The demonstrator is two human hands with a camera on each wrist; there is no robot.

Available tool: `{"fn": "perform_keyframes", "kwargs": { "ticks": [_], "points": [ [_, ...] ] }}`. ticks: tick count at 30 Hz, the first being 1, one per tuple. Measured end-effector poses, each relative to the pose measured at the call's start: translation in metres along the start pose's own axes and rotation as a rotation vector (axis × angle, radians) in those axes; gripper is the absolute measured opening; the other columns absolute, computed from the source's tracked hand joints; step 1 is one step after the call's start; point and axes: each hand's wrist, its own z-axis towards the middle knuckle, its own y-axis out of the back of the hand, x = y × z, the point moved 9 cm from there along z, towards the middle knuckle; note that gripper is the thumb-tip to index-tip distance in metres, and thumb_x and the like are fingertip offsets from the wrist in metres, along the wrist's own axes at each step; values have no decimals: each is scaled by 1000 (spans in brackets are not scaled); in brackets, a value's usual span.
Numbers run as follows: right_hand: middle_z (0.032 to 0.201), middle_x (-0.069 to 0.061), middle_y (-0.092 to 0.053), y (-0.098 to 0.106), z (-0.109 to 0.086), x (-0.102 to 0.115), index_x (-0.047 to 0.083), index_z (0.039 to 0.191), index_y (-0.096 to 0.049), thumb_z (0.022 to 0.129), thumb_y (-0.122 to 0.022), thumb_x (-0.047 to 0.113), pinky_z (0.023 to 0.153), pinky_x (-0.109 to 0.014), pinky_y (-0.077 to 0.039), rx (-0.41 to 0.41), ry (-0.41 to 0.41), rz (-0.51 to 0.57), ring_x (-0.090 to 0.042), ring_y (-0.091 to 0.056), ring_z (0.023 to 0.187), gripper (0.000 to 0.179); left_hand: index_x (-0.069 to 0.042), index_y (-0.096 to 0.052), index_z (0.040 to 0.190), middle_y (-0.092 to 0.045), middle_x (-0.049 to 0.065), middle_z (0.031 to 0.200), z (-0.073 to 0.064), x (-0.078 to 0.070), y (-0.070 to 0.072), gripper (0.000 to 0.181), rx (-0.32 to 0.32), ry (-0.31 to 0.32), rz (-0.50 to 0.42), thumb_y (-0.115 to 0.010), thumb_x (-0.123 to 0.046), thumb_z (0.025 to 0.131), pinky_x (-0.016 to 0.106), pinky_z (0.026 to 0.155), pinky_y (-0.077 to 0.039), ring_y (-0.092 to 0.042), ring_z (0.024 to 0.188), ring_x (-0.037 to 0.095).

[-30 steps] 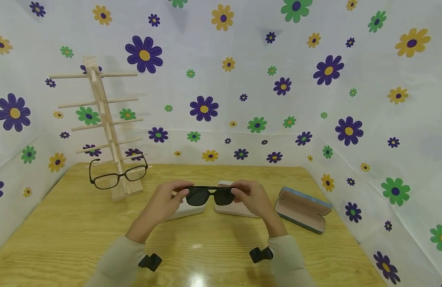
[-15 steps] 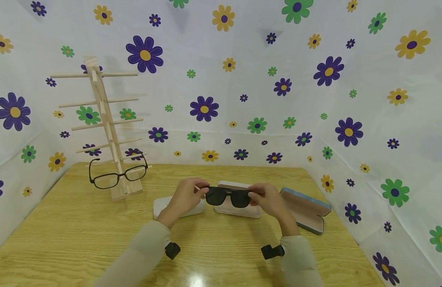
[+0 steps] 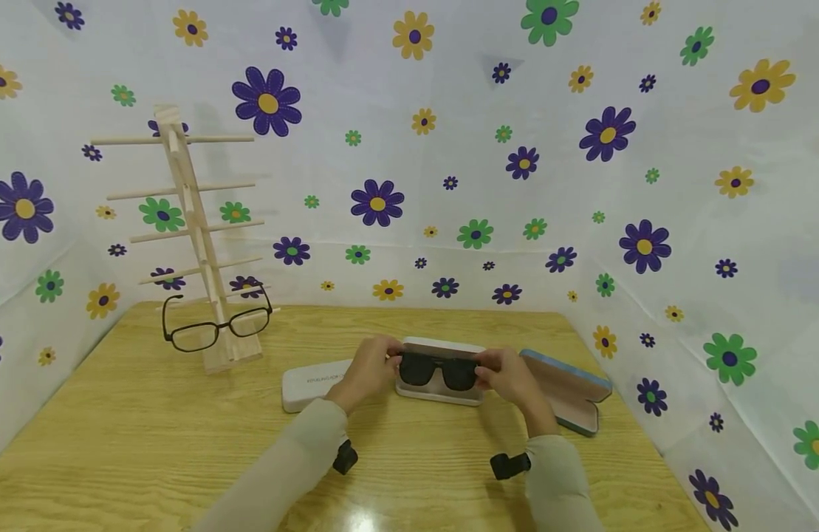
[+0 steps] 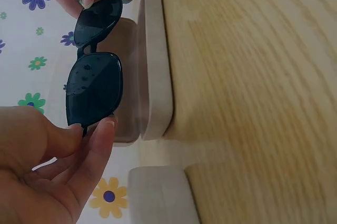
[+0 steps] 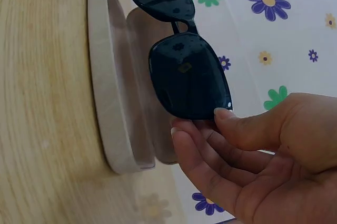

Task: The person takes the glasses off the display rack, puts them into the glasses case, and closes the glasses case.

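Observation:
Dark sunglasses (image 3: 417,369) with a double bridge are held over the open white case (image 3: 442,399), lenses facing me. My left hand (image 3: 369,372) pinches their left end between thumb and fingers; my right hand (image 3: 512,378) pinches the right end. In the left wrist view the sunglasses (image 4: 95,87) overlap the case's pinkish lining, and the case's pale front wall (image 4: 159,66) shows beside them. The right wrist view shows the thumb and fingers of the right hand (image 5: 253,155) at the lower corner of one lens. The temples are hidden behind the lenses.
A closed white case (image 3: 309,380) with printed lettering lies left of the open one, partly behind my left hand. An open blue case (image 3: 575,399) stands at the right. At the back left, a wooden rack (image 3: 199,222) bears black-framed eyeglasses (image 3: 196,338) on a low peg.
Both hands have carried the sunglasses rightward from between the two white cases to over the open one. More of the closed case's lid now shows.

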Motion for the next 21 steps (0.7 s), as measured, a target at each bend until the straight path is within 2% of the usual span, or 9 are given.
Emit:
{"fn": "perform_keyframes", "kwargs": {
  "ticks": [4, 10, 16, 21],
  "points": [
    [110, -32, -70, -2, 0, -10, -19, 132, -56, 102, -56, -5, 83, -44, -63, -11, -59, 23, -29, -74, 86, 33, 5, -74, 113, -76, 17, 99, 2, 6, -8, 20, 7, 4, 35, -63, 8, 96, 29, 69, -59, -71, 80, 19],
    [111, -34, -69, -6, 3, -24, -21, 130, -54, 101, -58, -3, 80, -44, -63, -19, -107, 40, -32, -75, 84, 34, 5, -76, 109, -77, 17, 102, 3, 11, -16, 18, 10, 27, 60, -64, 7, 96, 39, 80, -60, -72, 95, 25],
    [115, -36, -68, -10, 7, -32, -20, 128, -57, 101, -60, -1, 76, -40, -64, -25, -135, 20, -28, -75, 81, 34, 6, -76, 109, -77, 17, 102, 5, 16, -22, 19, 14, 54, 91, -65, 7, 94, 40, 82, -60, -70, 93, 23],
    [104, -30, -72, -8, 8, -33, -18, 123, -63, 100, -63, 3, 73, -38, -64, -56, -137, -27, -22, -74, 74, 31, 2, -78, 109, -78, 15, 103, 8, 17, -27, 19, 25, 69, 123, -65, 4, 95, 39, 81, -61, -72, 94, 22]
  ]
}}
